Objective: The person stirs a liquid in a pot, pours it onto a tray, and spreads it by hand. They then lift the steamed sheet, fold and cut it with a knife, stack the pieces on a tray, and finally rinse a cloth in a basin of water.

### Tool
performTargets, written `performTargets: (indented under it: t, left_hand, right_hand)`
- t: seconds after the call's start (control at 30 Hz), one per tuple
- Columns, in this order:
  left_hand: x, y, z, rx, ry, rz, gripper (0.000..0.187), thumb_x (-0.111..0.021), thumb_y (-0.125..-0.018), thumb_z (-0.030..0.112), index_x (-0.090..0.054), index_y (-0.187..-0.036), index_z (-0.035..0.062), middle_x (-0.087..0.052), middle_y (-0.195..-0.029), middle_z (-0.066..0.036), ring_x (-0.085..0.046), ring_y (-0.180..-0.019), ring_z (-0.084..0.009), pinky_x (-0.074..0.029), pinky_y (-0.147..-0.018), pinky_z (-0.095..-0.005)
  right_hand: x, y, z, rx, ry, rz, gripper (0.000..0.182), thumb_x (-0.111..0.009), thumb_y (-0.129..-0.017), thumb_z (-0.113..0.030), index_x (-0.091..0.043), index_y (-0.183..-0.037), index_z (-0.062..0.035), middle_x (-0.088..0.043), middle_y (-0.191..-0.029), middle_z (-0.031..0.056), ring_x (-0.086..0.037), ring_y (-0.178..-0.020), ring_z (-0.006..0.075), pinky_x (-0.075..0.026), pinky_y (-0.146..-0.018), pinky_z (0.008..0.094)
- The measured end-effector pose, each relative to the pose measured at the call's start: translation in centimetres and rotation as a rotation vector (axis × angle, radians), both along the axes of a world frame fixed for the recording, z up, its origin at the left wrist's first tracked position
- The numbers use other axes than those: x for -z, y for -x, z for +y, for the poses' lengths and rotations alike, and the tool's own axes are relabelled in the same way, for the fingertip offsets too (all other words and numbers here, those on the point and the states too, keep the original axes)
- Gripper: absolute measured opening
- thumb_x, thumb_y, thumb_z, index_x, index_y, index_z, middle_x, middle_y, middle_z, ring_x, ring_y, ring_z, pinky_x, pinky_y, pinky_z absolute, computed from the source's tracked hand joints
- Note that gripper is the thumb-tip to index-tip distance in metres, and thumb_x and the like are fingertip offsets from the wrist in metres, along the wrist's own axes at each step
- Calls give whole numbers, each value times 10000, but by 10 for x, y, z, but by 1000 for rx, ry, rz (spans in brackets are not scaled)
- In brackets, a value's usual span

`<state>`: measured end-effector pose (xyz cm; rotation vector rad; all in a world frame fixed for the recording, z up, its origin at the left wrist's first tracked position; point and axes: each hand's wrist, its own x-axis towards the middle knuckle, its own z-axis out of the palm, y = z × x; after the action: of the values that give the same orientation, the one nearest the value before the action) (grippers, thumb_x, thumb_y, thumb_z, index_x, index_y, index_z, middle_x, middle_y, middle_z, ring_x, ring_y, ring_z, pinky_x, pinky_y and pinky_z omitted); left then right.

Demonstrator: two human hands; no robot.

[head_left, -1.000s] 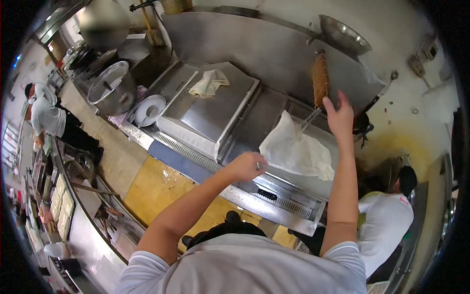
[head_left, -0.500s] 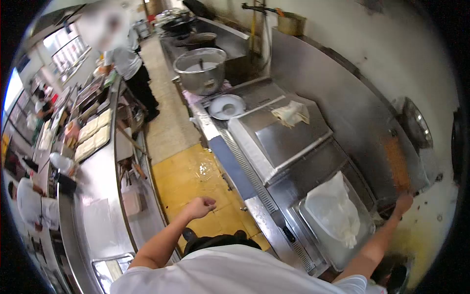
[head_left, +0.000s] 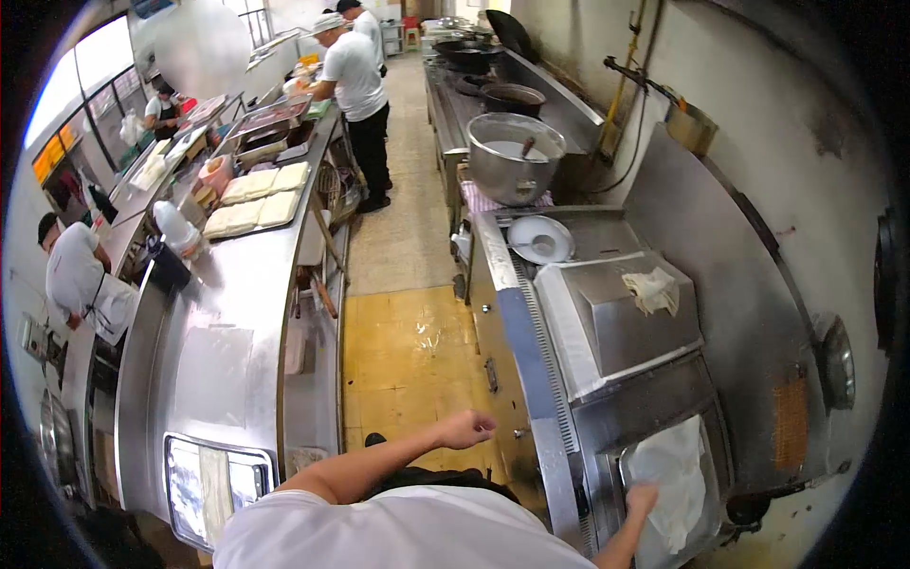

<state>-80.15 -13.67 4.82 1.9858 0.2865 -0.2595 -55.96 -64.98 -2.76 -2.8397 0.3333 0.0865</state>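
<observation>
Now the right hand (head_left: 642, 500) has moved beside the white cloth (head_left: 671, 465).

The person wears a white short-sleeved shirt (head_left: 408, 533) and dark trousers (head_left: 450, 480).

From here the right hand (head_left: 642, 498) hides part of the cloth (head_left: 678, 469), and I can't tell whether it grips or merely touches it. The palm of the left hand (head_left: 464, 430) is out of sight. The cloth covers much of the right tray (head_left: 706, 527). A shirt (head_left: 408, 531) blocks a corner of the left tray (head_left: 250, 482). Far left, a pale blur (head_left: 201, 43) masks what's there. The farthest worker (head_left: 369, 30) is half hidden.
</observation>
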Motion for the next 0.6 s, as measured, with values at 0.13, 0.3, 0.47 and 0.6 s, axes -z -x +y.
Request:
performTargets:
  t: [0.13,0.3,0.47,0.6]
  left_hand:
    - [-15,32,23,-20,19,-9,378,-669,-975,305,-680,-1244,39,-741,-1149,-159,-713,-1024,-282,-558,-913,-400]
    - [-10,85,67,-173,138,-46,332,-650,-1001,258,-677,-1242,30,-751,-1112,-142,-707,-1000,-227,-552,-909,-369]
    - [-12,142,134,-399,153,-120,297,-652,-1005,200,-681,-1237,17,-754,-1098,-139,-696,-996,-177,-545,-913,-340]
    - [-53,214,191,-612,149,-244,284,-663,-995,172,-691,-1219,0,-754,-1084,-150,-697,-998,-170,-542,-916,-336]
  right_hand:
    - [-19,7,33,-51,42,-105,268,-668,-804,-141,-711,-933,90,-708,-979,313,-682,-949,480,-521,-860,543]
    - [-93,25,196,-423,-270,-41,269,-760,-783,-218,-734,-882,31,-729,-900,248,-704,-855,427,-536,-762,478]
    - [-156,189,479,-1059,-655,229,202,-772,-847,-179,-737,-897,14,-726,-811,97,-655,-747,155,-530,-705,324]
    - [-165,295,610,-1384,-725,428,273,-750,-883,-190,-730,-1063,15,-749,-919,152,-720,-843,187,-567,-763,334]
